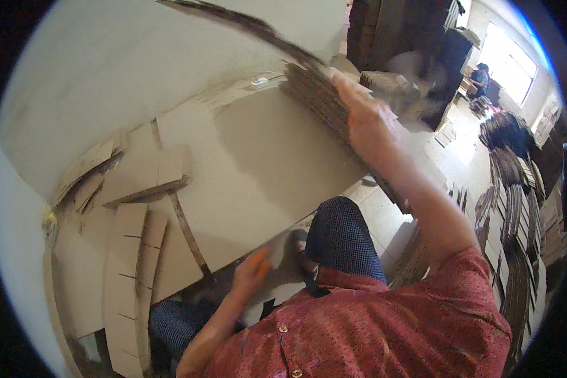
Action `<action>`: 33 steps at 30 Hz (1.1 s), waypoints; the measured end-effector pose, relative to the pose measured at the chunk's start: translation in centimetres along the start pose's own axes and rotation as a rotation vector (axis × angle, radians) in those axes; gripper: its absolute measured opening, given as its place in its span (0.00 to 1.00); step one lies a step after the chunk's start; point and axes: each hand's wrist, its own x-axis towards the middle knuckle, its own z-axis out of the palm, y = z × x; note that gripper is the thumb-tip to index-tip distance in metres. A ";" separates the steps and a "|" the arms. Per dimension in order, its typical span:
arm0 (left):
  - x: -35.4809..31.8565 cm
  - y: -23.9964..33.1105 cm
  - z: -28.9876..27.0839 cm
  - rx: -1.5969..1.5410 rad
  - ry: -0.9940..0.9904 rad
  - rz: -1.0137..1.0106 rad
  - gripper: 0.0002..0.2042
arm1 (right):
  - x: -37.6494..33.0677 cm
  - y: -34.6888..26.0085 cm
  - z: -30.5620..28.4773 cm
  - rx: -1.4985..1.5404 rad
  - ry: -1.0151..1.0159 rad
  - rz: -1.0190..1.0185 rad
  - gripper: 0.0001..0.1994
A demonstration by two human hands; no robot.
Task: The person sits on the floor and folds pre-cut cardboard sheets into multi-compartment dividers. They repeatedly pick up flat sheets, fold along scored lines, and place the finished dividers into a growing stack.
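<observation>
A table (239, 201) is bearing a cardboard stack (318, 101), seemingly for easy reach, a raised cardboard strip (252, 24) is projecting beyond it, clamped at one end by the fingers of the right hand (368, 113), and blur is leaving the finger state of the left hand (252, 269) undeterminable.

Strong daylight enters through a window (511, 68) at upper right, blown out to white, with glare on the floor (461, 146) and a blue flare at the lens rim. The bench (233, 208) is softly lit, with a broad grey shadow across it. Motion blur smears the right hand (373, 118) and softens the left hand (252, 271). Straight edges curve within a black circular border.
</observation>
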 end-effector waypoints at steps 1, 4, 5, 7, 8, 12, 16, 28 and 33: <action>0.2 0.3 -0.3 0.010 0.004 0.019 0.19 | 0.8 1.1 -0.4 -0.090 0.004 -0.010 0.31; 0.3 1.0 -2.3 0.027 0.061 0.017 0.18 | 2.3 5.4 -0.5 -0.387 -0.145 0.024 0.32; 1.1 0.9 -3.4 0.015 0.095 -0.003 0.17 | 1.1 8.1 0.3 -0.430 -0.162 0.048 0.32; 3.1 0.1 -6.4 0.146 0.220 0.077 0.18 | -0.3 15.5 2.5 -0.437 -0.345 0.147 0.31; 4.9 -0.5 -7.8 0.269 0.295 0.198 0.19 | -2.1 20.0 2.9 -0.482 -0.430 0.255 0.31; 9.7 -4.8 -16.2 0.550 0.406 0.024 0.21 | -4.2 22.4 5.1 -0.521 -0.452 0.302 0.28; 14.7 -7.4 -20.8 1.006 0.348 -0.128 0.31 | -3.6 16.1 5.3 -0.679 -0.261 0.248 0.28; 21.1 -10.9 -27.6 0.379 0.256 -0.316 0.11 | -11.3 1.5 14.4 0.406 -0.448 -0.039 0.23; 18.1 -3.6 -23.6 0.373 0.317 -0.261 0.13 | -11.4 -2.3 18.2 1.058 -0.617 0.363 0.26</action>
